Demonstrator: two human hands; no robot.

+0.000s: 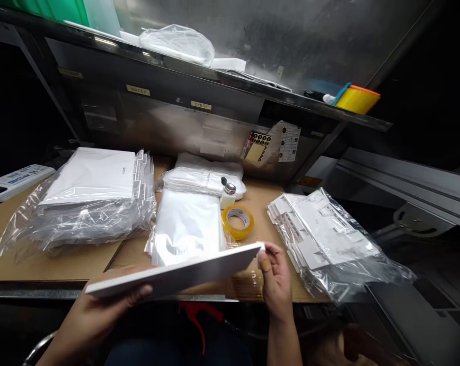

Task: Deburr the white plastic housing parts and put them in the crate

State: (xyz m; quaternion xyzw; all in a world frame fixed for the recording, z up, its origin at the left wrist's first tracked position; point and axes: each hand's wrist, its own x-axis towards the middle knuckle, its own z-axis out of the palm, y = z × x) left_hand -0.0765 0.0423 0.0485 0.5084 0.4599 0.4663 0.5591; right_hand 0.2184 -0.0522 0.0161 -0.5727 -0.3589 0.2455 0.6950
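Observation:
A thin white flat panel (184, 272) is held tilted in front of me, its edge turned up toward the camera. My left hand (111, 297) grips its left end, thumb on the near face and fingers mostly hidden behind. At the other end, my right hand (275, 274) pinches the corner; a tan bandage wraps the thumb. Just beyond the panel lies a stack of clear plastic bags (189, 218). A yellow roll of tape (251, 223) rests beside that stack, and a small white bottle with a metal top (228, 197) stands behind the roll.
Bagged white panels (88, 178) are piled at left, with more bagged white pieces (321, 229) at right. Folded plastic bags (203, 175) lie at the back. Overhead runs a metal shelf (222, 76) carrying a yellow cup (357, 100). A red air gun (199, 312) hangs below the table edge.

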